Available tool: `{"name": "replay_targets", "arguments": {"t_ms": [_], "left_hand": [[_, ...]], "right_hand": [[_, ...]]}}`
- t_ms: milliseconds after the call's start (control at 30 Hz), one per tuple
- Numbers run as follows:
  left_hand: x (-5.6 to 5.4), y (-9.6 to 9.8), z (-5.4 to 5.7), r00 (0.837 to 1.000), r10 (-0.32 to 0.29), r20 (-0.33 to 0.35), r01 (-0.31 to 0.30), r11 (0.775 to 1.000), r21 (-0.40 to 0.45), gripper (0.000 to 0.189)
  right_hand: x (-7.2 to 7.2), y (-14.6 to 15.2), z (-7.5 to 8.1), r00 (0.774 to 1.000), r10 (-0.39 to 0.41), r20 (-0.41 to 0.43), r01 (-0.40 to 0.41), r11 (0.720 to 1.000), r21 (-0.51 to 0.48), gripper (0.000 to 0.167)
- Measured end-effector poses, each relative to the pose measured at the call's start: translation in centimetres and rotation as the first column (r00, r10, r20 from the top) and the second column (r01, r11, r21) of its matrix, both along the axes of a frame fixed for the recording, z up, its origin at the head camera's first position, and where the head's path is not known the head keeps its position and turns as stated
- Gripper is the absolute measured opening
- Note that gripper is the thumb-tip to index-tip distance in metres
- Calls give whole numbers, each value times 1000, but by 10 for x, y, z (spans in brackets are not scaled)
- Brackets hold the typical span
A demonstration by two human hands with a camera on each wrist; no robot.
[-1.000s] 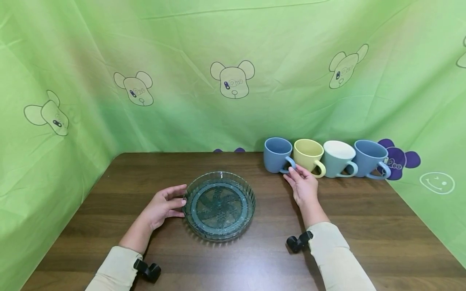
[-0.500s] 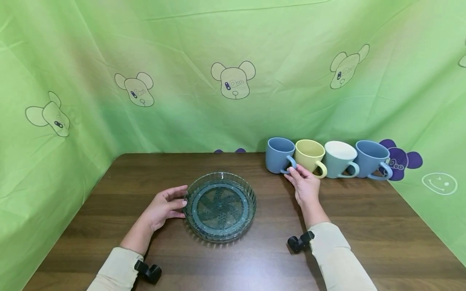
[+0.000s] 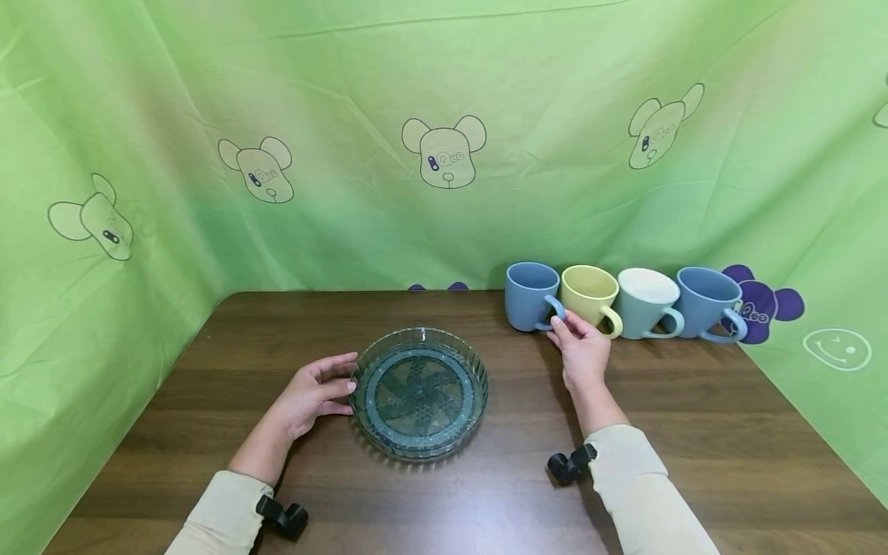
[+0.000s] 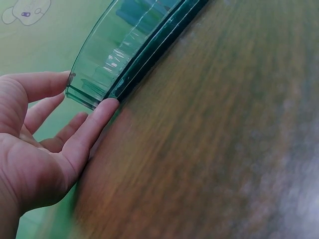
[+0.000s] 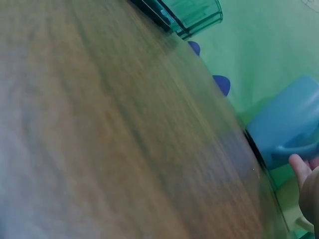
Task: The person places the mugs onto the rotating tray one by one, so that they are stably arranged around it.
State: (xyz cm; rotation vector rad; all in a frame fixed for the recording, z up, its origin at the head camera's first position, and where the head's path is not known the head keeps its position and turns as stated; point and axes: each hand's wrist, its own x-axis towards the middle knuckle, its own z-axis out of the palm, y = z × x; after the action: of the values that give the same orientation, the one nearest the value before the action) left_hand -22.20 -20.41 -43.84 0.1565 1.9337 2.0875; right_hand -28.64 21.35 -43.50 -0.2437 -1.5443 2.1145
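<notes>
At the middle of the table lies a round, clear green glass dish (image 3: pixel 419 389) with a ribbed wall. My left hand (image 3: pixel 308 397) touches its left side, fingers fairly straight and spread. The left wrist view has one fingertip at the dish's rim and the thumb (image 4: pixel 105 105) low by its base. Farther back on the right, my right hand (image 3: pixel 584 356) pinches the handle of a blue mug (image 3: pixel 526 307), which stands upright. In the right wrist view, the thumb (image 5: pixel 299 167) presses on that handle, while most of the hand falls outside the frame.
Beside the held mug, a yellow mug (image 3: pixel 583 299), a pale green mug (image 3: pixel 634 312) with a white inside and another blue mug (image 3: pixel 708 304) line up close together along the back edge. A green printed cloth (image 3: pixel 347 231) hangs behind the wooden table (image 3: pixel 486 501).
The right hand's fingers have shifted slightly at the blue mug's handle. The left hand, the dish and the mugs stay practically where they were.
</notes>
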Motion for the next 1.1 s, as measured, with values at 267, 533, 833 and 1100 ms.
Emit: {"name": "replay_targets", "arguments": {"t_ms": [267,533,833,1100], "left_hand": [[-1,-1,0,1000,14,2,-14,1000,-6,59],[-2,0,-2,1000,13,9,-13,1000,-5,60],[-1,0,0,1000,12,5,-12,1000,-8,59],[0,0,1,1000,3,5,-3,1000,-4,61]], "right_hand": [[3,-3,3,997,-79,13,75,975,209,33],[1,3,2,998,-62,16,58,978,200,31],[4,8,5,999,-37,25,31,973,231,29],[10,6,9,1000,-1,25,-3,985,174,28]]}}
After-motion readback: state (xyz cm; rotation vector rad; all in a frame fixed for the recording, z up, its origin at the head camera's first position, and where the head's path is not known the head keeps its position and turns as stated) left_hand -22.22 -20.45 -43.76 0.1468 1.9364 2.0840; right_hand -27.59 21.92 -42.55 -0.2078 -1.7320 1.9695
